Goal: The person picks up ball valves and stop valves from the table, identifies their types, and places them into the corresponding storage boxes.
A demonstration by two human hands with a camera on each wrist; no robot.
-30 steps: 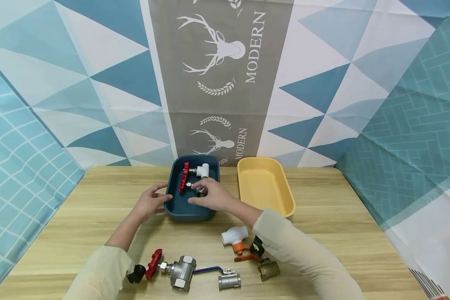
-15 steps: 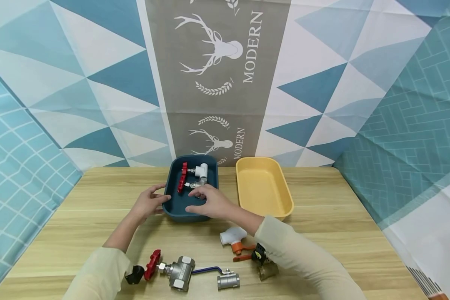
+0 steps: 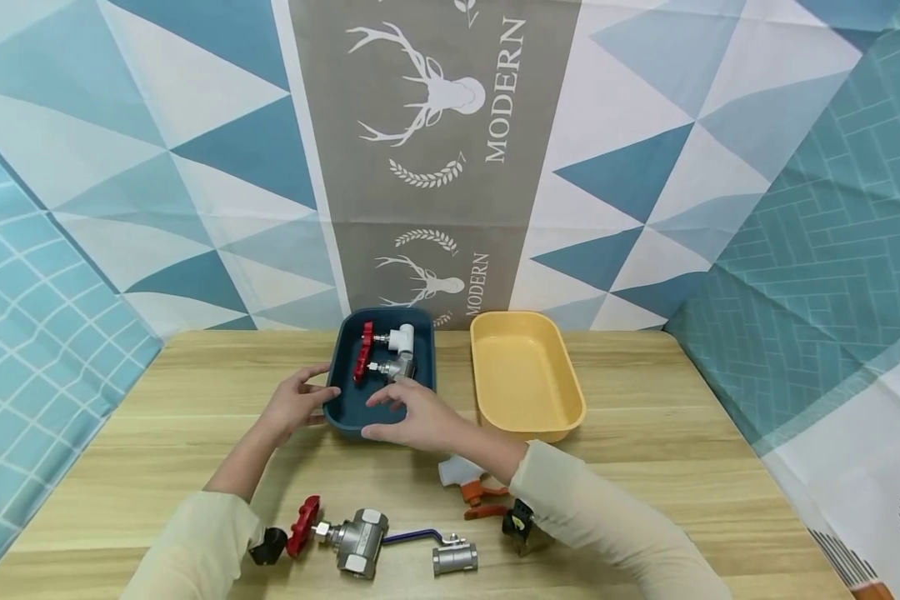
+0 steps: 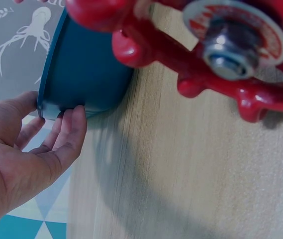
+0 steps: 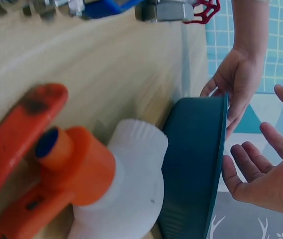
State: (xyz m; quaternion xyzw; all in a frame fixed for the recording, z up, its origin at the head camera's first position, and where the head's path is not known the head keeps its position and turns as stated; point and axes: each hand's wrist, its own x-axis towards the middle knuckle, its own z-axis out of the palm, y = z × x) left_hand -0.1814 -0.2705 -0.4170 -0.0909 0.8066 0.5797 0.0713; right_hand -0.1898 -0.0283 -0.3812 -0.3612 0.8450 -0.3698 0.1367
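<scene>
My left hand (image 3: 296, 407) grips the left rim of the dark blue tray (image 3: 363, 410), thumb over the edge and fingers against the outer wall in the left wrist view. In the tray lie a white valve (image 3: 401, 338) and a metal valve (image 3: 396, 367), with red handles at their left. Over the tray's front right part hovers my right hand (image 3: 418, 418), fingers spread and loosely bent, nothing between them. In the right wrist view its fingers (image 5: 253, 162) show beside the tray rim.
The yellow tray (image 3: 528, 375) stands at right. Nearer lie a gate valve (image 3: 360, 542) with red handwheel, a ball valve (image 3: 455, 557) with blue lever, and a white valve (image 3: 457, 472) with orange lever. My right sleeve partly hides a black-handled valve (image 3: 521, 521).
My right hand has drawn back from the metal valve toward the tray's front edge, leaving that valve uncovered beside the white one. My left hand keeps its grip on the rim.
</scene>
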